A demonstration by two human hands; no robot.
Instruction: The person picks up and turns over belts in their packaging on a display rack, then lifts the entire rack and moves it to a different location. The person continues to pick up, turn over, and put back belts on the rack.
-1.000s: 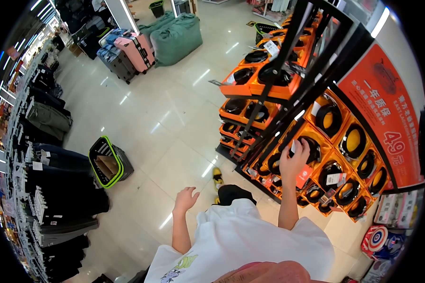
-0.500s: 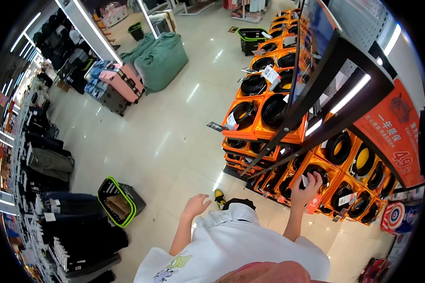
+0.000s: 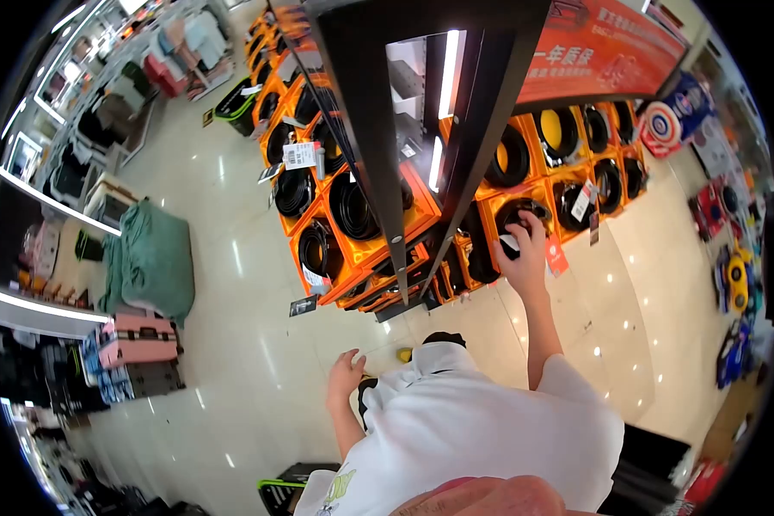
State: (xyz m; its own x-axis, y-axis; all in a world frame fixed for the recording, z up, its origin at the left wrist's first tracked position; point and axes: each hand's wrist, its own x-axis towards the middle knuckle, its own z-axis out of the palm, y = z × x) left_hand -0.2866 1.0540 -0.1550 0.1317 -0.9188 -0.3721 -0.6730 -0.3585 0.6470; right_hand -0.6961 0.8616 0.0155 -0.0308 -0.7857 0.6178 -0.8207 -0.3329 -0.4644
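My right hand [image 3: 525, 258] reaches to the front row of the display. Its fingers curl over a black coiled belt [image 3: 514, 210] in an orange box, and a small white label shows by the thumb. Part of that belt is hidden behind the fingers. Beside the hand a red tag [image 3: 556, 256] hangs at the box's front edge. To the right lies another coiled belt [image 3: 569, 205] with a white price tag [image 3: 583, 199]. My left hand [image 3: 346, 375] hangs in the air over the floor, fingers apart, holding nothing.
A dark metal frame [image 3: 387, 172] rises between two groups of boxed belts, with a red sign [image 3: 606, 52] above. Green-rimmed baskets stand near my left side [image 3: 279, 497] and behind the display [image 3: 235, 107]. A green sack [image 3: 156, 258] and pink suitcase [image 3: 138, 340] are at left.
My view has swung to the right, so the display sits farther left and the clothes rack at left has mostly gone from sight. My right hand stays at the boxed belt.
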